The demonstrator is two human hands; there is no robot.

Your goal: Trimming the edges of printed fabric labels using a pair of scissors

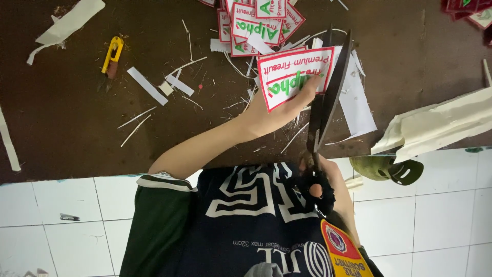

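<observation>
My left hand reaches out from the left and pinches a white rectangular patch with a red border and green and red lettering, held above the dark brown table. My right hand, largely hidden by black wrapped handles, grips large black scissors. The scissor blades point away from me and run along the patch's right edge, slightly apart. A white backing sheet lies under the blades.
A pile of similar patches lies farther back. Yellow thread snips sit at the left among white paper strips. Cream folded material overhangs the table's right edge. Red patches lie at the far right corner. White floor tiles are below.
</observation>
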